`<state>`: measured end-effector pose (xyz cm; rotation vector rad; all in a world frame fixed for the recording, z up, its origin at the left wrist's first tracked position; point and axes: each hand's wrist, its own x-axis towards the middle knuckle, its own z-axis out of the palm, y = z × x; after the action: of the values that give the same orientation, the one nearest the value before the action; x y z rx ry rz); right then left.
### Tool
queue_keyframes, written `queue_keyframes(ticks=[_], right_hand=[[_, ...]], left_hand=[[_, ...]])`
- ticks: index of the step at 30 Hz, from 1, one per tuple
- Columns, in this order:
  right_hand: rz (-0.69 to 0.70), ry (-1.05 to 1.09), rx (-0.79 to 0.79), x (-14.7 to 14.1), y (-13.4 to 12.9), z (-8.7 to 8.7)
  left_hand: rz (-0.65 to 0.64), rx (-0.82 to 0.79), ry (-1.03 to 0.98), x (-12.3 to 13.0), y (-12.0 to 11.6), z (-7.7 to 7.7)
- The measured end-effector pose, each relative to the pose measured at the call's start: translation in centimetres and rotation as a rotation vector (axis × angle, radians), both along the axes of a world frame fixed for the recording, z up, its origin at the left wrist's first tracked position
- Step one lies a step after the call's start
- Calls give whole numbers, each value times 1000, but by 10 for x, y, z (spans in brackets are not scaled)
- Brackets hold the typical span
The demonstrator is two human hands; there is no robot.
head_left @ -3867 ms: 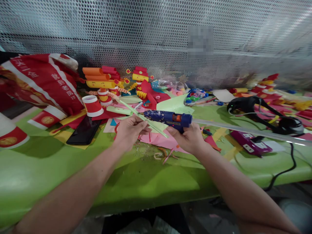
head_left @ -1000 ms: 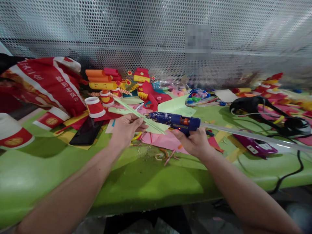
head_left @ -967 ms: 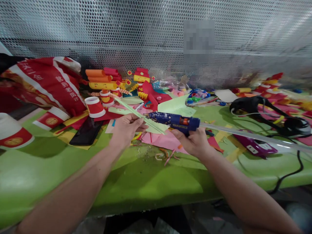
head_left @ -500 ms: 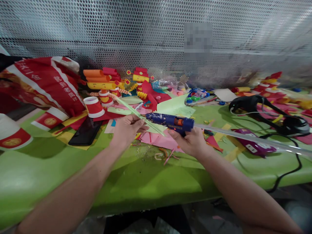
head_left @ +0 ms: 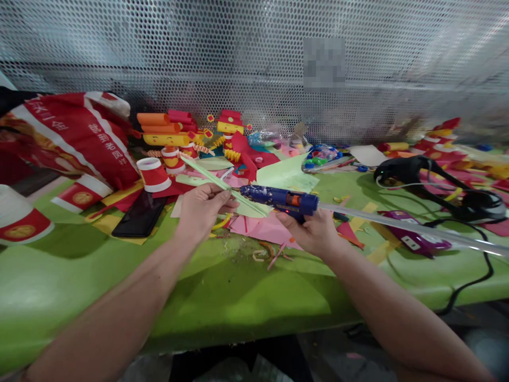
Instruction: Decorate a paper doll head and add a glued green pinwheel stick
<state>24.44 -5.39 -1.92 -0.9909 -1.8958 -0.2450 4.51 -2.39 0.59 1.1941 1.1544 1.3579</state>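
My left hand (head_left: 204, 207) pinches a long, folded light green paper strip (head_left: 248, 206), which slants down from upper left to lower right. In my right hand (head_left: 314, 229) is a blue hot glue gun (head_left: 278, 199), its nozzle pointing left at the strip, close to my left fingertips. Whether the nozzle touches the paper I cannot tell. A long clear glue stick (head_left: 397, 222) sticks out from the back of the gun. Beneath both hands lie pink paper (head_left: 258, 228) and small paper scraps (head_left: 274, 254).
Paper-cup figures (head_left: 169, 140) stand at the back before a perforated metal panel (head_left: 222, 48). Red-and-white paper cups (head_left: 154, 175), a black phone (head_left: 139, 215) and a red bag (head_left: 79, 135) are at left. To the right lie a black headset-like device (head_left: 421, 178) and a purple packet (head_left: 417, 233).
My left hand has shifted slightly left, and the green strip has turned a little in its fingers. The glue gun has moved very slightly right.
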Motion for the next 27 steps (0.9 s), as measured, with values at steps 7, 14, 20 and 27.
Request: queue_keyframes(ticks=[7, 14, 20, 27], right_hand=[[8, -34, -5, 1, -2, 3], [-10, -70, -34, 2, -1, 1], [-19, -62, -121, 3, -3, 3], [-6, -70, -34, 4, -2, 2]], left_hand=[[-1, 13, -52, -2, 1, 1], [1, 11, -92, -4, 2, 4], [28, -11, -113, -5, 1, 8], [23, 24, -138, -9, 4, 7]])
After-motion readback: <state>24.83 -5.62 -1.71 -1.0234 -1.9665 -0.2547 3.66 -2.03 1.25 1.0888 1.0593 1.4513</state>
